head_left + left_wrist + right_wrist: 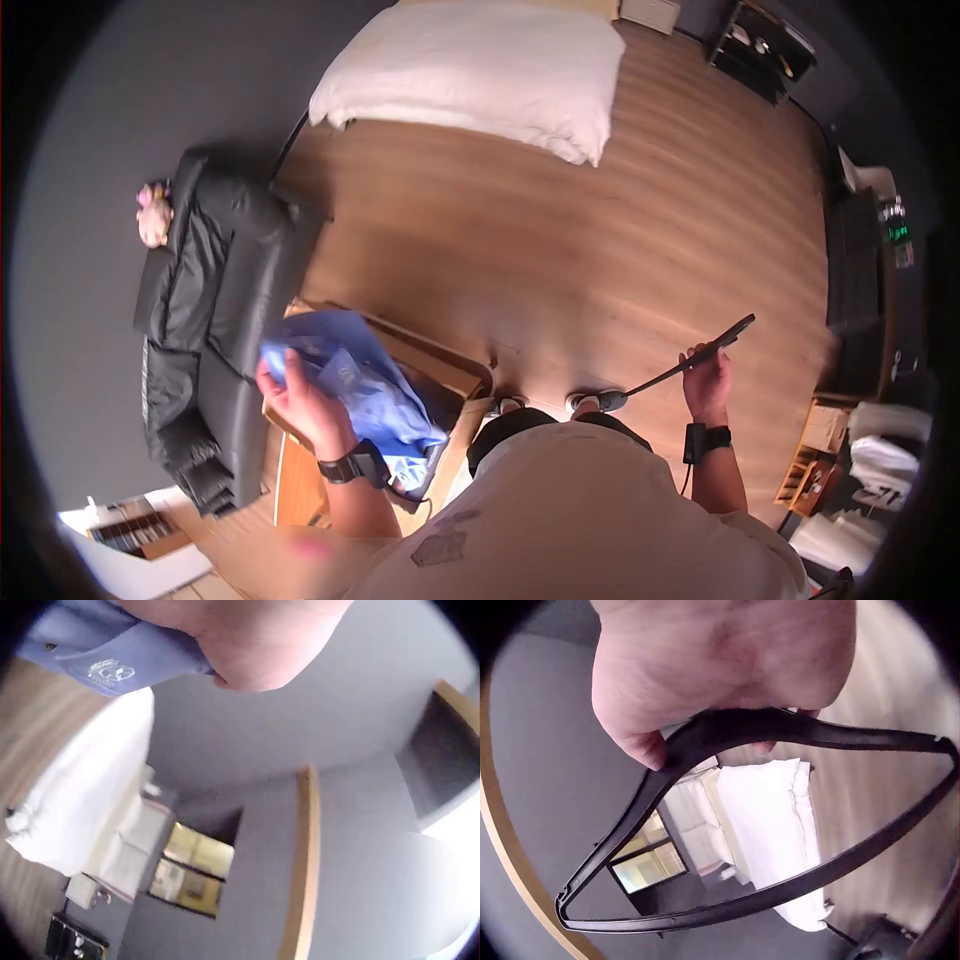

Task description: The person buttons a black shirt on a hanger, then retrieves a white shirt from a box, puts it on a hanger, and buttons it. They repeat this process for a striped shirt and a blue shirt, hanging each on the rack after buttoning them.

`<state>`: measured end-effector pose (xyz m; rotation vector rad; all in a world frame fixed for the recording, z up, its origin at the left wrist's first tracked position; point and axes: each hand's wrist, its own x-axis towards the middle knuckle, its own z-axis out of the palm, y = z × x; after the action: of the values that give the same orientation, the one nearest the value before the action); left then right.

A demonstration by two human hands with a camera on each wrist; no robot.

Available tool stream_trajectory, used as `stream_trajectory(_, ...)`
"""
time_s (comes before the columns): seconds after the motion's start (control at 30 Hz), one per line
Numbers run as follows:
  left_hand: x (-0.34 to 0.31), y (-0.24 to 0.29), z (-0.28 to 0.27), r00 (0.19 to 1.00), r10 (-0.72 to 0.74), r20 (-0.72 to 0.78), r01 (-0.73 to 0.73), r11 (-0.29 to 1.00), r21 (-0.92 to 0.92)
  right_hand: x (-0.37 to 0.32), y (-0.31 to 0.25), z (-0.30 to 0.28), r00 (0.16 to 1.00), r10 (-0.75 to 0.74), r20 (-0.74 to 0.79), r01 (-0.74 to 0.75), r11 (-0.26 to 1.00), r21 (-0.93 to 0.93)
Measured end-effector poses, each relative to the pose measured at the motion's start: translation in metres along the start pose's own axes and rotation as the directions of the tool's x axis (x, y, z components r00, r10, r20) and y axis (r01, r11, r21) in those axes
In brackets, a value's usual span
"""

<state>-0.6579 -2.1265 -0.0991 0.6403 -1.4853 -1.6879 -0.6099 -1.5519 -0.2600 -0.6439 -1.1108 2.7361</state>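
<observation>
A blue shirt (365, 385) hangs from my left hand (310, 405), whose thumb and fingers grip its upper part. Below, the cloth drapes over an open box (430, 362). In the left wrist view a pale printed crest shows on the shirt (154, 660), close beside the hand (270, 637); most of the fingers are out of sight there. Out to the right, my right hand (709, 385) holds a black clothes hanger (735, 332) by its middle. The right wrist view shows the thumb and fingers curled round the top of the hanger (735, 727), its two arms spreading sideways with nothing on them.
A black sofa (235, 230) with a plush toy (154, 220) stands left of the box. Ahead is a bed (480, 70) with a white cover. At the right are a dark cabinet (858, 270), a wooden rack (808, 470) and folded white cloths (885, 460).
</observation>
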Motion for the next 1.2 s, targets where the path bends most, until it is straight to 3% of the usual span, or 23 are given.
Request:
stream_trajectory(0.1,-0.088,0.058,0.115,0.929,0.342,0.144,-0.339,0.94,-0.047,0.01,-0.035,-0.039,0.998,-0.02,0.062,0.01,0.988,0.157)
stream_trajectory(0.13,-0.117,0.058,0.139,0.87,0.392,0.298,-0.42,0.907,0.034,0.011,-0.052,-0.043,0.999,-0.015,0.04,0.006,0.978,0.208)
stream_trajectory(0.17,-0.146,0.06,0.167,0.787,0.423,0.448,-0.512,0.854,0.094,0.015,-0.069,-0.06,0.998,-0.018,0.063,0.001,0.968,0.253)
stream_trajectory(0.23,-0.204,0.07,0.232,0.418,0.389,0.821,-0.694,0.72,0.012,0.016,-0.101,-0.095,0.994,-0.048,0.103,0.01,0.94,0.341)
stream_trajectory(0.3,-0.262,0.069,0.28,0.259,0.127,0.957,-0.555,0.831,0.04,0.014,-0.13,-0.127,0.984,-0.167,0.064,0.132,0.918,0.374)
stream_trajectory(0.37,-0.301,0.057,0.314,0.139,0.018,0.99,-0.494,0.868,0.054,0.011,-0.152,-0.152,0.971,-0.238,-0.032,0.231,0.892,0.387)
stream_trajectory(0.5,-0.352,0.039,0.361,-0.014,-0.249,0.968,-0.326,0.917,0.231,-0.021,-0.185,-0.204,0.925,-0.301,-0.231,0.36,0.889,0.283)
stream_trajectory(0.6,-0.356,0.003,0.397,-0.093,-0.378,0.921,-0.097,0.924,0.369,-0.039,-0.197,-0.214,0.887,-0.346,-0.307,0.416,0.887,0.202)
stream_trajectory(0.7,-0.38,-0.019,0.443,-0.107,-0.459,0.882,-0.005,0.887,0.462,-0.049,-0.219,-0.212,0.82,-0.445,-0.36,0.537,0.814,0.219)
stream_trajectory(0.83,-0.419,-0.069,0.507,-0.275,-0.366,0.889,0.103,0.908,0.406,-0.07,-0.271,-0.197,0.736,-0.599,-0.315,0.649,0.756,0.08)
stream_trajectory(0.93,-0.456,-0.096,0.557,-0.411,-0.319,0.854,0.154,0.899,0.411,-0.084,-0.307,-0.178,0.653,-0.734,-0.186,0.743,0.669,-0.029)
stream_trajectory(1.03,-0.503,-0.086,0.599,-0.498,-0.273,0.823,0.107,0.923,0.371,-0.093,-0.341,-0.157,0.664,-0.745,-0.059,0.718,0.658,-0.226)
stream_trajectory(1.07,-0.518,-0.089,0.613,-0.536,-0.244,0.808,0.144,0.917,0.372,-0.097,-0.361,-0.14,0.744,-0.662,-0.09,0.601,0.723,-0.34)
stream_trajectory(1.1,-0.533,-0.084,0.624,-0.582,-0.208,0.786,0.2,0.901,0.386,-0.093,-0.378,-0.125,0.737,-0.674,-0.057,0.487,0.587,-0.646)
stream_trajectory(1.2,-0.567,-0.084,0.649,-0.61,-0.213,0.763,0.16,0.91,0.382,-0.086,-0.386,-0.127,0.773,-0.597,-0.213,0.204,0.552,-0.808)
